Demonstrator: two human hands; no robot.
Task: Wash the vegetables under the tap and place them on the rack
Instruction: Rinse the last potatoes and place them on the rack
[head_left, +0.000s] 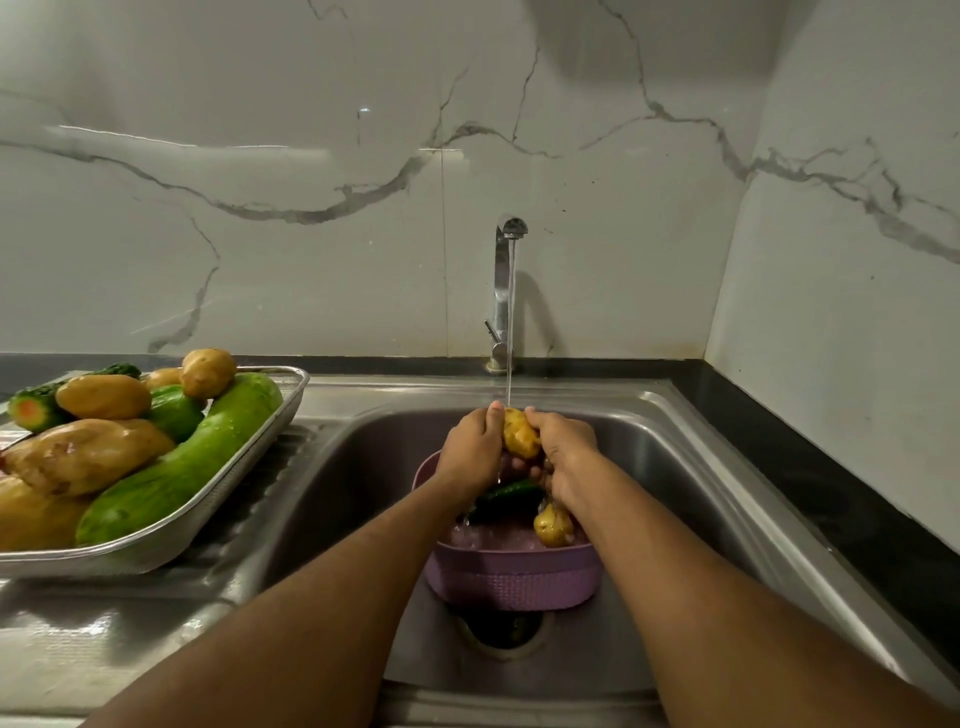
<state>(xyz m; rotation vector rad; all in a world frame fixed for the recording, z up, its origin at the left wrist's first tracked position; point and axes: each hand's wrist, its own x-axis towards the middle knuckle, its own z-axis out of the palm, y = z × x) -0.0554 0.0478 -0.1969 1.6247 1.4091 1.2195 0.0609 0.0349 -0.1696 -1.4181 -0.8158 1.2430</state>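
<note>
Both hands grip one yellow potato under the running tap, over the sink. My left hand curls round its left side, my right hand round its right side. Below them a purple basket stands in the sink and holds water, a green cucumber and another potato. On the drainboard at the left, a metal rack tray carries several washed potatoes, a long green gourd and cucumbers.
The steel sink has its drain just in front of the basket. A black counter runs along the right, against a marble wall. Wet drainboard lies in front of the tray.
</note>
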